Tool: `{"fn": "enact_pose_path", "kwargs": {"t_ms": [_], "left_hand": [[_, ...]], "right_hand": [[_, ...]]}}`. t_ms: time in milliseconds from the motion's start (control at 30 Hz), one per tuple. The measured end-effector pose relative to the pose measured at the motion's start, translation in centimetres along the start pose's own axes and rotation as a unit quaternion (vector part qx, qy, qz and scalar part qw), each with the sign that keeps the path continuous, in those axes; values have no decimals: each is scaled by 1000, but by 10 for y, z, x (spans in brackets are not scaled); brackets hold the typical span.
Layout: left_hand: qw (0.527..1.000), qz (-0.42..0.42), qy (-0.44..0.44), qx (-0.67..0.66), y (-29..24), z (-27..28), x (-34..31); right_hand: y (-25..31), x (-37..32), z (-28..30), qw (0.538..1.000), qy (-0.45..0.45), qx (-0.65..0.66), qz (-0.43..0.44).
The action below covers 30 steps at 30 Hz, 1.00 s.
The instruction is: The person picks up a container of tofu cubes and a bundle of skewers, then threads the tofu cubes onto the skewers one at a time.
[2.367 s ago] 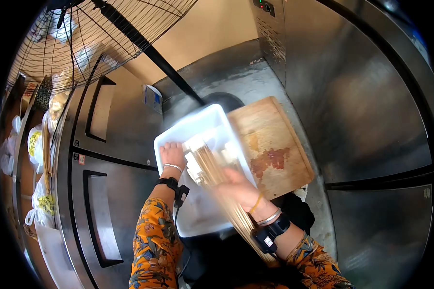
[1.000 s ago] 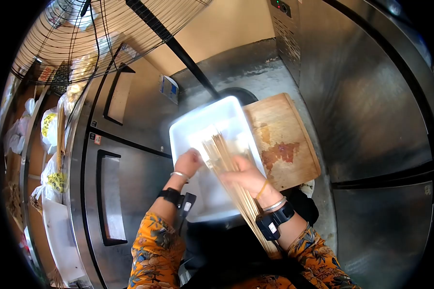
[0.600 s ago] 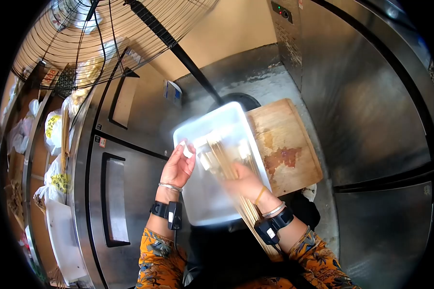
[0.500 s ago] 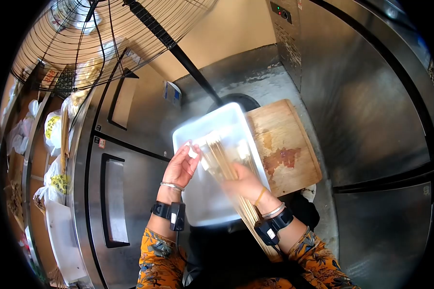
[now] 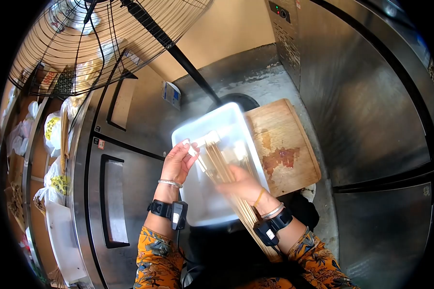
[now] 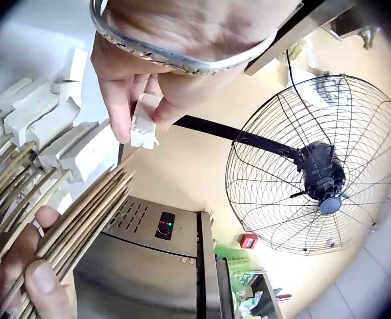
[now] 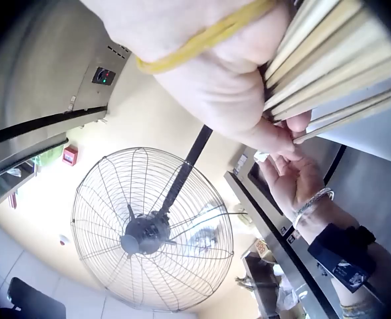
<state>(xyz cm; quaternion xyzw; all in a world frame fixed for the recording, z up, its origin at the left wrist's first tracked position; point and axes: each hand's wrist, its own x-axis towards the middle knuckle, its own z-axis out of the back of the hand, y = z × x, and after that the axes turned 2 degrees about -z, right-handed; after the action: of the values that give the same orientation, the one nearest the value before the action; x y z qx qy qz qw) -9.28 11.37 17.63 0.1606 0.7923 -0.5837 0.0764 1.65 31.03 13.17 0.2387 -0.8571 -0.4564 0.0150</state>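
Note:
My left hand (image 5: 176, 164) pinches a small white block (image 6: 144, 123) between thumb and fingers, over the left side of a white plastic tub (image 5: 197, 204). My right hand (image 5: 244, 185) grips a bundle of thin wooden skewers (image 5: 250, 219) slanting across the tub. Several of the skewers carry white rectangular pieces (image 6: 33, 116) on their far ends, seen best in the left wrist view. The pinched block is close to the bare skewer tips (image 6: 116, 179) there. More white pieces (image 5: 238, 149) lie in the tub, partly hidden behind the bundle.
A wooden cutting board (image 5: 287, 144) with a reddish wet stain lies right of the tub. Behind stands a caged fan (image 6: 318, 166) on a black pole. Steel cabinets (image 5: 366, 96) flank both sides; shelves with plastic bags (image 5: 53, 178) are at far left.
My left hand has come out of the tub and turned palm up, with a white block now showing at its fingertips. My right hand still holds the skewers in nearly the same place.

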Motion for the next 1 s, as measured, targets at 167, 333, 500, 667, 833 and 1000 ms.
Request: {"fn": "enact_pose_path", "kwargs": {"t_ms": [167, 333, 500, 667, 833, 1000], "left_hand": [[999, -26, -7, 35, -2, -5, -4], [995, -60, -12, 81, -3, -10, -5], [986, -86, -13, 145, -3, -19, -12], [980, -120, -15, 156, 3, -26, -25], [979, -122, -20, 160, 10, -32, -33], [976, -103, 11, 193, 20, -36, -40]], "right_hand": [[1, -1, -2, 1000, -16, -12, 1], [0, 1, -2, 1000, -18, -20, 0], [-2, 2, -1, 1000, -13, -4, 4], [3, -1, -1, 1000, -21, -20, -5], [0, -2, -3, 999, -27, -3, 24], [6, -5, -2, 1000, -26, -11, 10]]}}
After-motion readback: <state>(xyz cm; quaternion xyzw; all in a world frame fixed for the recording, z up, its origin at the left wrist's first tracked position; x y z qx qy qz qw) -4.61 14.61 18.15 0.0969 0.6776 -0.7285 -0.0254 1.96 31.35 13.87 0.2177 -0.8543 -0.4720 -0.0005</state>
